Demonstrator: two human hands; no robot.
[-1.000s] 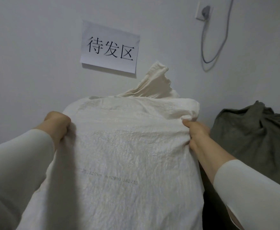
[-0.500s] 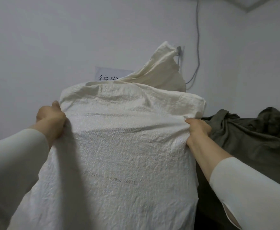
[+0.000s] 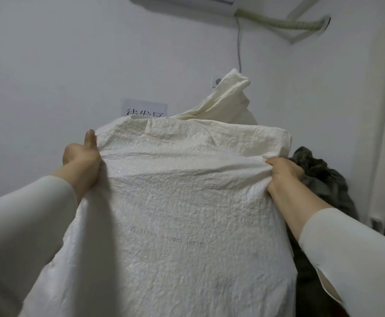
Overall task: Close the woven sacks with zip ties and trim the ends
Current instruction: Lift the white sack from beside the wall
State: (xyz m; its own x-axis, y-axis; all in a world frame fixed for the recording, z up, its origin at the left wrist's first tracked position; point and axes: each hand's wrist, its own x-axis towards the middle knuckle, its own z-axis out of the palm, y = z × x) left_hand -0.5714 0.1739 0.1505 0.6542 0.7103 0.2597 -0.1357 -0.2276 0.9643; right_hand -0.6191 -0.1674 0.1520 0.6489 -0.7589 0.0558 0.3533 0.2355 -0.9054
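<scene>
Sack: white woven sack (image 3: 182, 202), full and crumpled, held up in the middle of the view before a pale wall.
Axis: long axis runs from the bottom of the view upward; the folded top end points up and away from the person; a faint line of print crosses its front.
Left hand (image 3: 81, 161): grips the sack's upper left edge, thumb raised, fingers hidden behind the fabric.
Right hand (image 3: 282, 172): fingers curled, pinching a fold at the sack's upper right corner.
Gathered fabric (image 3: 230, 101): rises behind the sack's top; whether it is the same sack, cannot tell.
Paper sign (image 3: 144, 108): on the wall behind the sack's top, its lower part blocked.
Socket (image 3: 216, 81): just above the gathered fabric, cable (image 3: 239, 46) running up.
Dark cloth (image 3: 319, 177): right of the sack, behind the right hand, partly covered.
</scene>
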